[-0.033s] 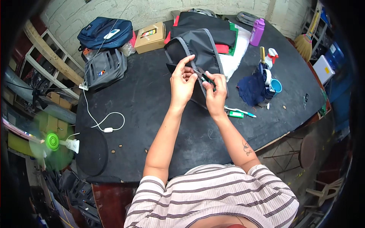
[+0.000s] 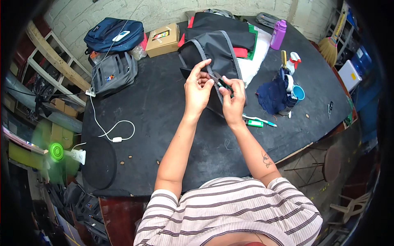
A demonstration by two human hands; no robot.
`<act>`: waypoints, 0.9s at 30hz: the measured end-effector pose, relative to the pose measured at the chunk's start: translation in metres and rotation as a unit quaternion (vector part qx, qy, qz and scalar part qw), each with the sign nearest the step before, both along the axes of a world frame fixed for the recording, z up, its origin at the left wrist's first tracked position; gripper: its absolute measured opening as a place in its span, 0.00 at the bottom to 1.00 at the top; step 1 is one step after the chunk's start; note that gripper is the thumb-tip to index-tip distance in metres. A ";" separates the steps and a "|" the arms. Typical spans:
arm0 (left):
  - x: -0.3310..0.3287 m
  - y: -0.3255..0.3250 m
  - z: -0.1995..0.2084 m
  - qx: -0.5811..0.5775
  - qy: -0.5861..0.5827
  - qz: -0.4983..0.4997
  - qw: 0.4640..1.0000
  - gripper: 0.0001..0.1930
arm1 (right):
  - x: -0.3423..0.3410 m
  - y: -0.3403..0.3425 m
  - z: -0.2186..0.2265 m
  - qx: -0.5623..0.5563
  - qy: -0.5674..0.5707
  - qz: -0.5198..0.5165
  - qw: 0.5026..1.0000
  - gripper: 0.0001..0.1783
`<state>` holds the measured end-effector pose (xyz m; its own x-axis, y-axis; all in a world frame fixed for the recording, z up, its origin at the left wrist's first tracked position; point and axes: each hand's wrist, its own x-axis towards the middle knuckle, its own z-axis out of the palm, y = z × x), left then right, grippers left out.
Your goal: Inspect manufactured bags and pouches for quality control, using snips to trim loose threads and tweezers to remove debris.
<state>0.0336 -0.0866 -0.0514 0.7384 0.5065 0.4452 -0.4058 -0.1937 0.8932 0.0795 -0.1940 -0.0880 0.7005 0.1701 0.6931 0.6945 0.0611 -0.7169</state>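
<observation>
A black fabric bag piece [image 2: 217, 49] with grey binding along its edges lies in front of me, partly propped up. My left hand [image 2: 197, 93] pinches its grey-bound edge between thumb and fingers, with the index finger stretched along it. In my right hand [image 2: 233, 102] is a small pair of dark-handled scissors [image 2: 222, 83], the blades pointing at the binding beside my left fingertips. Whether the blades touch a thread is too small to tell. Behind the bag lie folded black fabric [image 2: 230, 28] with red pieces and white material [image 2: 260, 41].
On the right stand a purple bottle [image 2: 278, 35], a spray bottle [image 2: 293, 61] and a blue cup [image 2: 298, 93]. A toothbrush [image 2: 262, 120] and green lighter [image 2: 254, 123] lie by my right wrist. Backpacks [image 2: 113, 74], a cardboard box [image 2: 163, 40], a white cable [image 2: 117, 140] and a spinning fan [image 2: 56, 151] are left.
</observation>
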 end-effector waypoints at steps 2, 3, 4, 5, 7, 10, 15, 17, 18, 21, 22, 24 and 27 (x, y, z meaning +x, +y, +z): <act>0.000 -0.002 -0.001 -0.004 -0.003 0.009 1.000 0.28 | 0.002 0.003 -0.001 0.007 0.005 0.000 1.000 0.16; 0.000 -0.003 -0.002 -0.008 -0.008 0.015 1.000 0.28 | 0.003 0.004 -0.001 0.015 0.009 -0.002 1.000 0.15; 0.000 -0.003 -0.003 -0.009 -0.007 0.016 1.000 0.28 | 0.002 0.004 -0.001 0.014 0.010 -0.001 1.000 0.15; 0.000 -0.003 -0.004 -0.009 -0.011 0.022 1.000 0.28 | 0.000 0.004 0.000 0.017 0.025 0.009 0.999 0.14; 0.000 -0.004 -0.005 -0.009 -0.015 0.027 0.999 0.28 | -0.001 0.004 0.001 0.019 0.040 0.019 0.999 0.14; 0.001 -0.007 -0.004 -0.011 -0.020 0.030 0.999 0.28 | 0.000 0.004 0.001 0.045 0.062 0.032 0.997 0.13; 0.001 -0.010 -0.004 -0.002 -0.012 0.051 0.999 0.28 | 0.009 0.004 -0.013 0.052 0.092 0.054 0.993 0.10; 0.002 -0.012 -0.004 -0.001 -0.014 0.050 0.999 0.28 | 0.013 0.004 -0.018 0.064 0.103 0.064 0.991 0.09; 0.002 -0.013 -0.004 0.000 -0.016 0.049 0.999 0.28 | 0.014 0.003 -0.020 0.076 0.114 0.075 0.988 0.08; 0.002 -0.012 -0.007 -0.001 -0.023 0.053 0.998 0.27 | 0.010 -0.006 -0.023 0.164 0.239 0.144 0.946 0.12; 0.001 -0.012 -0.007 -0.002 -0.027 0.054 0.998 0.27 | 0.008 -0.012 -0.027 0.197 0.228 0.139 0.943 0.13; -0.002 -0.013 -0.007 0.012 -0.034 0.068 0.997 0.26 | 0.003 -0.029 -0.042 0.232 0.159 0.123 0.952 0.16; -0.009 -0.009 -0.008 0.007 -0.015 0.069 0.997 0.21 | -0.014 -0.075 -0.081 0.100 0.020 0.066 0.993 0.15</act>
